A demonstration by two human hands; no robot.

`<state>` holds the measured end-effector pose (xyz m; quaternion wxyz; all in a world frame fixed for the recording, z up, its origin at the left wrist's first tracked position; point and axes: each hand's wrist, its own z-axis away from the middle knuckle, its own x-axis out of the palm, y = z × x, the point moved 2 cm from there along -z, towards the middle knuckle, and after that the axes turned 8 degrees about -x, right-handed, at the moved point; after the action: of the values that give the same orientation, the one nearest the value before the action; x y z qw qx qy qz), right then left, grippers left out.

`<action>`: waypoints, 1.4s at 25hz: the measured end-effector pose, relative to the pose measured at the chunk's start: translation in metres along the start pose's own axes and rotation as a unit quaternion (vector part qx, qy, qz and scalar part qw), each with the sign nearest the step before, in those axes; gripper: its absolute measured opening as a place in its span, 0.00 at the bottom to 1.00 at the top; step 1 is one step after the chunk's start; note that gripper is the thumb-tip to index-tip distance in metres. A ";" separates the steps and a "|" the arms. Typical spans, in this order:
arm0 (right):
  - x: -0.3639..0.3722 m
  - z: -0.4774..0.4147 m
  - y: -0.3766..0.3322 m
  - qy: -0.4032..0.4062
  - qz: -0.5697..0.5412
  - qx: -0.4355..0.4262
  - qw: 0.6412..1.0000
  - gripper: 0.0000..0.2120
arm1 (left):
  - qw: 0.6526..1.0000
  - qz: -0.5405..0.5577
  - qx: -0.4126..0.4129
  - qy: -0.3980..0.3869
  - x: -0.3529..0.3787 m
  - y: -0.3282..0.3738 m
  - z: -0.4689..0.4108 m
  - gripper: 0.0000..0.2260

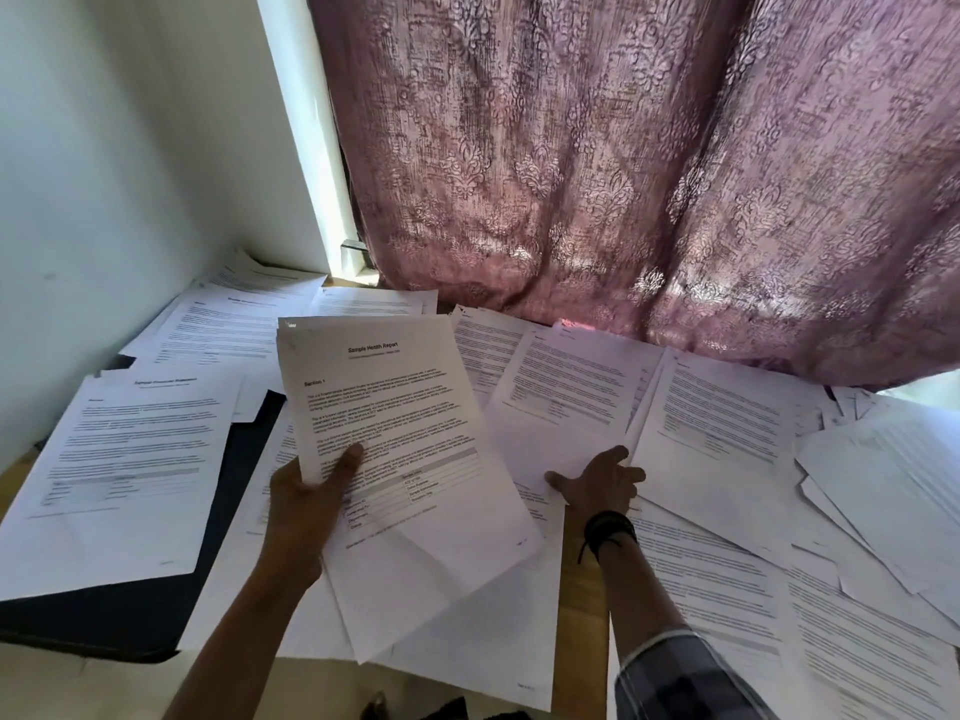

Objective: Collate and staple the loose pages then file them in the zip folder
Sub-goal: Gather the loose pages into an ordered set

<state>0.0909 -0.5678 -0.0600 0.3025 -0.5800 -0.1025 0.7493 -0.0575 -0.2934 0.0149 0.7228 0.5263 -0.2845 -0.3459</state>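
Paper sheaf (400,433), thin and floppy, gripped low by left hand (304,509); right hand (600,485) spread flat on loose pages (571,397).

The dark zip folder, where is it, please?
The dark zip folder lies lower left in the head view, partly under white printed pages, beside the left hand.
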 end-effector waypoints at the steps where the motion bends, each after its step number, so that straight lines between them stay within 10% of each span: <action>1: -0.002 -0.001 0.001 -0.008 -0.019 0.000 1.000 0.56 | 1.000 -0.003 0.000 0.000 0.001 0.000 0.000 0.05; 6: -0.009 -0.005 0.008 -0.014 -0.090 0.011 0.996 0.52 | 1.000 0.007 -0.018 -0.009 0.008 -0.003 0.001 0.05; 14: -0.031 0.004 0.024 0.034 -0.357 -0.102 0.928 0.11 | 0.998 0.039 -0.049 -0.013 0.026 -0.002 0.003 0.05; 26: -0.098 0.073 0.080 -0.237 -0.505 -0.232 0.797 0.27 | 0.982 0.058 -0.118 -0.139 0.081 -0.013 0.023 0.08; 29: -0.107 0.081 0.091 -0.289 -0.468 -0.226 0.804 0.34 | 0.979 0.039 -0.103 -0.169 0.095 -0.014 0.029 0.11; 35: -0.119 0.074 0.076 -0.218 -0.437 -0.252 0.835 0.17 | 0.978 -0.008 0.008 -0.208 0.124 0.000 0.044 0.12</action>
<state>0.0135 -0.6818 0.0201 0.4117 -0.3522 -0.5942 0.5945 -0.0176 -0.4173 0.0333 0.6403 0.4511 -0.4272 -0.4517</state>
